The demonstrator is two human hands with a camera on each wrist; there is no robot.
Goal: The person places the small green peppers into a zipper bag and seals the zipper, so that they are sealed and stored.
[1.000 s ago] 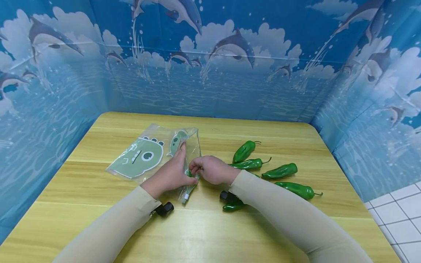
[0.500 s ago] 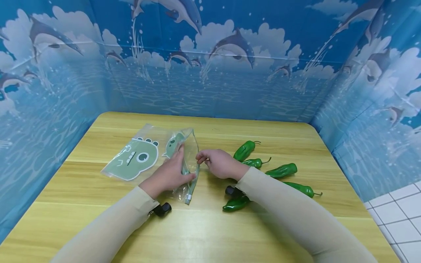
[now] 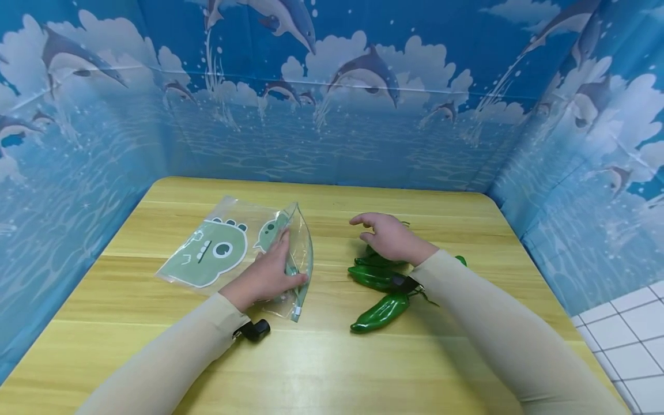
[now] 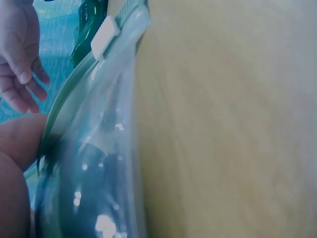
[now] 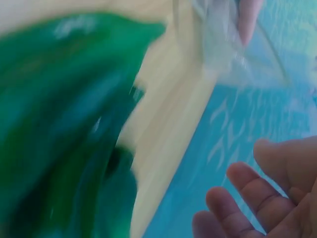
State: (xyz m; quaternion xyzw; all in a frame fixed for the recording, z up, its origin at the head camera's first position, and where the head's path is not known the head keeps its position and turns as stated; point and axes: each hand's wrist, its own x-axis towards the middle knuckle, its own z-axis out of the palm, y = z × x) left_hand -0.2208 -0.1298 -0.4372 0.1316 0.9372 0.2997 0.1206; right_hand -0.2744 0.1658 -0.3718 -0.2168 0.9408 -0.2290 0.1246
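Note:
A clear zip bag (image 3: 207, 253) printed with green cartoon dinosaurs lies at left centre, its slider mouth gaping to the right. My left hand (image 3: 267, 274) lies at that mouth, fingers straight and thumb spread apart against the rim. In the left wrist view, a dark rounded shape shows through the bag's plastic (image 4: 119, 109), beside the white slider (image 4: 105, 37). My right hand (image 3: 391, 236) hovers over several green peppers, fingers loosely extended and holding nothing. The nearest green pepper (image 3: 381, 313) lies frontmost; another pepper (image 3: 370, 276) is just behind it. The right forearm hides some of them.
A wooden table (image 3: 311, 369) carries everything. Blue dolphin-print curtains (image 3: 332, 144) stand close around its back and sides. White floor tiles (image 3: 635, 331) show at the right. A black wrist camera (image 3: 256, 330) sits under the left cuff.
My right hand has let go of a green pepper at the bag's mouth and moved right, over the peppers. The bag's mouth has widened; my left hand has stayed nearly in place.

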